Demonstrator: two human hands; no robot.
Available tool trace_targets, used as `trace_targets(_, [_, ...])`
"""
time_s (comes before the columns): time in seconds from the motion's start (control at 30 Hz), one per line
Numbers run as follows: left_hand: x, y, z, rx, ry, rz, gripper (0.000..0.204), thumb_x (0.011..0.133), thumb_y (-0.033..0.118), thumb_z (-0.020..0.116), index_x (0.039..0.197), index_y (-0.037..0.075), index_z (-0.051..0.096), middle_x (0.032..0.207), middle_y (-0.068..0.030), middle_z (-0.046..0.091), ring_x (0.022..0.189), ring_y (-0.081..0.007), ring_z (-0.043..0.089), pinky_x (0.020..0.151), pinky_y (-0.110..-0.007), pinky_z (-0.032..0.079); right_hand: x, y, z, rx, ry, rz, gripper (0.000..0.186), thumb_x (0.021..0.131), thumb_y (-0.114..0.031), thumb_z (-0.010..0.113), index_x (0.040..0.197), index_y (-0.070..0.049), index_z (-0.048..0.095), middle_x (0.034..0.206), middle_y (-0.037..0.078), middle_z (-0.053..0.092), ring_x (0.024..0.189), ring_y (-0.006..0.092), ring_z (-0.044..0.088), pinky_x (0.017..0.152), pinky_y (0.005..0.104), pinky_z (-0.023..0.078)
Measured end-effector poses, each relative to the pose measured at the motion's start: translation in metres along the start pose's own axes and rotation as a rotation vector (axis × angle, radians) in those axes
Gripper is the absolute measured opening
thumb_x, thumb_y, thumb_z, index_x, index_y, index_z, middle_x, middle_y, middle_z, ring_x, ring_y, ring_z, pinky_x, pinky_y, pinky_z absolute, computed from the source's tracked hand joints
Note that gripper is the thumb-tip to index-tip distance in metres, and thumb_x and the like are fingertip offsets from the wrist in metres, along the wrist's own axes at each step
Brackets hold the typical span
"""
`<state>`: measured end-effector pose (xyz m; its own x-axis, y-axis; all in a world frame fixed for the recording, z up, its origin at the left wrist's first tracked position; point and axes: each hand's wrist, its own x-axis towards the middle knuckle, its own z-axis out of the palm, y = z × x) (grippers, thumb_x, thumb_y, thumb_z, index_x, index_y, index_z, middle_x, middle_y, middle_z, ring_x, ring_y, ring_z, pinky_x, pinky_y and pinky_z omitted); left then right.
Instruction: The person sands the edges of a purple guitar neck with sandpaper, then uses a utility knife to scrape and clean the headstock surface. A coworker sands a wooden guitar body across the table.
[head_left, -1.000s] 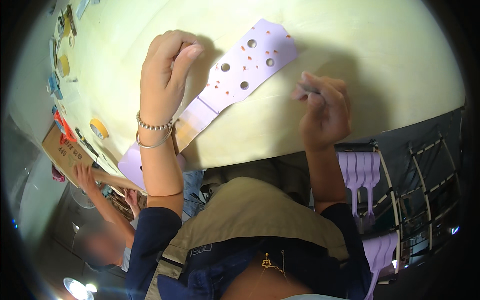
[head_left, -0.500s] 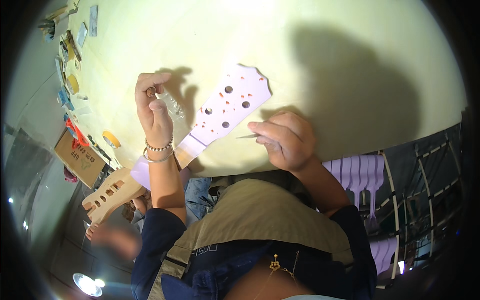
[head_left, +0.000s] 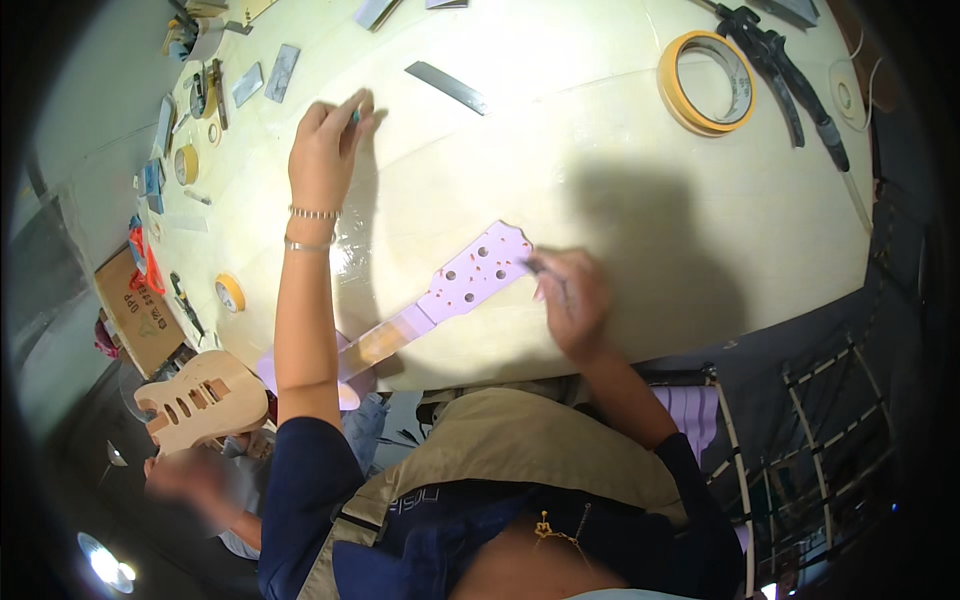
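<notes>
A lavender ukulele or guitar headstock (head_left: pixel 487 262) with several round peg holes and small orange-red spots lies on the table. Its neck (head_left: pixel 385 340) runs down left to a lavender body (head_left: pixel 360 378), partly hidden behind my left forearm. My right hand (head_left: pixel 573 300) is closed around a small thin dark tool (head_left: pixel 530 265), its tip at the headstock's right end; the tool is blurred. My left hand (head_left: pixel 325 145), stretched out over the table beyond the neck, pinches something small; only a teal bit shows, so its kind is hidden.
A metal strip (head_left: pixel 447 87), a large yellow tape roll (head_left: pixel 672 90) and a black gun-like tool (head_left: pixel 775 65) lie at the far side. Sanding blocks and smaller tape rolls (head_left: pixel 230 293) line the left. Beyond the edge, a co-worker holds a wooden guitar body (head_left: pixel 215 395); lavender necks (head_left: pixel 690 410) hang right.
My left hand has reached farther away, its fingers now pinched together. The right hand has brought the thin tool to the headstock's end. My view has shifted, showing more of the table's far side.
</notes>
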<state>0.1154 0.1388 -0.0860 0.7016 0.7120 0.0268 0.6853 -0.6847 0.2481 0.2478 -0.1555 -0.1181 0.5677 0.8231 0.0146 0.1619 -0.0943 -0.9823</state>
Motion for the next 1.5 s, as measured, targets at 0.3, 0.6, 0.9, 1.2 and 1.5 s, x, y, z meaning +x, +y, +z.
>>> trace_targets(0.3, [-0.024,0.058,0.007,-0.635,0.108,-0.213,0.024,0.091,0.015,0.064,0.112,0.004,0.068,0.082,0.0009,0.054,0.063,-0.0075,0.041,0.059,-0.021,0.038,0.042,-0.006,-0.012,-0.310,-0.056,-0.118,0.035,0.075,-0.002,0.071,0.109,-0.012,0.070,0.092,0.006,0.062,0.080,0.0245,0.058,0.070,0.0353,0.048])
trace_targets(0.6, [-0.024,0.048,0.013,-0.442,0.096,-0.271,0.026,0.095,0.015,0.061,0.115,-0.001,0.066,0.081,0.0066,0.056,0.065,-0.0011,0.034,0.059,-0.015,0.029,0.019,0.002,0.019,-0.460,0.075,-0.167,0.036,0.071,-0.003,0.070,0.106,-0.008,0.071,0.101,0.002,0.068,0.073,0.0195,0.055,0.065,0.0313,0.046])
trace_targets(0.9, [-0.020,0.052,0.022,-0.453,0.086,-0.215,0.026,0.095,0.017,0.062,0.112,-0.002,0.066,0.082,0.0075,0.058,0.064,-0.0008,0.032,0.057,-0.015,0.027,0.017,0.006,0.024,-0.505,0.111,-0.202,0.028,0.071,-0.004,0.067,0.098,-0.008,0.074,0.098,0.000,0.070,0.067,0.0156,0.050,0.060,0.0276,0.042])
trace_targets(1.2, [-0.020,0.055,0.021,-0.473,0.087,-0.231,0.026,0.095,0.017,0.061,0.113,-0.003,0.065,0.083,0.0078,0.058,0.065,-0.0010,0.033,0.058,-0.015,0.028,0.020,-0.001,0.023,-0.496,0.030,-0.153,0.034,0.071,-0.002,0.074,0.104,-0.008,0.073,0.101,0.002,0.070,0.073,0.0174,0.052,0.065,0.0272,0.044])
trace_targets(1.5, [-0.020,0.044,0.023,-0.515,0.070,-0.227,0.028,0.095,0.020,0.061,0.115,0.000,0.065,0.094,0.0070,0.064,0.069,-0.0008,0.037,0.062,-0.014,0.031,0.023,-0.004,0.025,-0.531,0.003,-0.149,0.034,0.070,0.001,0.073,0.103,-0.007,0.073,0.100,0.003,0.069,0.073,0.0176,0.054,0.064,0.0275,0.046])
